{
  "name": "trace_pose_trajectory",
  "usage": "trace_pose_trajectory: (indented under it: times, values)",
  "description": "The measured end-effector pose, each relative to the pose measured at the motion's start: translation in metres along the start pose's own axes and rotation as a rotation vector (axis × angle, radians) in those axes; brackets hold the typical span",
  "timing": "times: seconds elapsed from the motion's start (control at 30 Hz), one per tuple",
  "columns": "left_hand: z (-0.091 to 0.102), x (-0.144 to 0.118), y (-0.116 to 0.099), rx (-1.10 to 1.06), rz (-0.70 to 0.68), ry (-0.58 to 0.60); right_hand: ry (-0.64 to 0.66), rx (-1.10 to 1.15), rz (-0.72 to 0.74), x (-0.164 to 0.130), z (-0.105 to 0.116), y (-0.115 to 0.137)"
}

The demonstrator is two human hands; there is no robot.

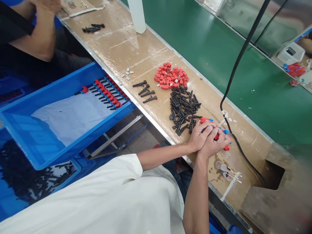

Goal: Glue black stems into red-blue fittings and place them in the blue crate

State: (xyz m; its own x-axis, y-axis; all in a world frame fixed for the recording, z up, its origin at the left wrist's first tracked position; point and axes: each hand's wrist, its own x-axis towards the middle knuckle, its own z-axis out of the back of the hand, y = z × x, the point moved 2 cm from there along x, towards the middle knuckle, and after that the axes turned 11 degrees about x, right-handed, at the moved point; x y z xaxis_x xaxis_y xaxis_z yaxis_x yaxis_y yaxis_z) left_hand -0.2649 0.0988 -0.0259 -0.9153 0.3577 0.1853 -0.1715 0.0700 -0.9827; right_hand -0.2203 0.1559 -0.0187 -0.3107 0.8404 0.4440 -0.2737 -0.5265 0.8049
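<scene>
Both hands meet just beside the pile of black pins (pixel 184 109), on its near side: the left hand (pixel 200 136) and right hand (pixel 214 144) are pressed together, fingers curled around small red and blue parts (pixel 226 148). The red caps (pixel 170 76) lie just beyond the pile.

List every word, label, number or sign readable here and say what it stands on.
None can be read.
The white device at the far right has a dark panel too small and blurred to read.
The red caps, black pins and blue bin show no print.
</scene>
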Motion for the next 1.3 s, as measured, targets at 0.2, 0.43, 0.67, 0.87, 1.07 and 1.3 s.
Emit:
trace_pose_trajectory:
  times: [0.2,0.43,0.67,0.87,1.07,1.3]
  values:
    - [-0.009,0.003,0.003,0.019,0.017,-0.022,0.016,0.053,0.063,0.006,0.007,-0.003]
    - [-0.016,0.005,-0.002,0.043,-0.009,0.025,-0.059,0.306,-0.026,0.020,0.026,0.010]
    - [-0.004,-0.005,-0.004,-0.147,0.076,0.051,-0.135,0.588,-0.119,0.014,0.093,0.042]
    - [0.001,-0.025,-0.004,-0.188,0.063,0.127,0.512,0.052,-0.193,-0.044,0.096,0.017]
    - [-0.008,-0.012,-0.003,-0.228,0.132,0.131,0.525,-0.054,0.001,-0.052,0.065,0.002]
    - [0.040,-0.069,-0.026,-0.123,0.113,0.158,0.551,0.049,0.112,-0.079,0.097,0.020]
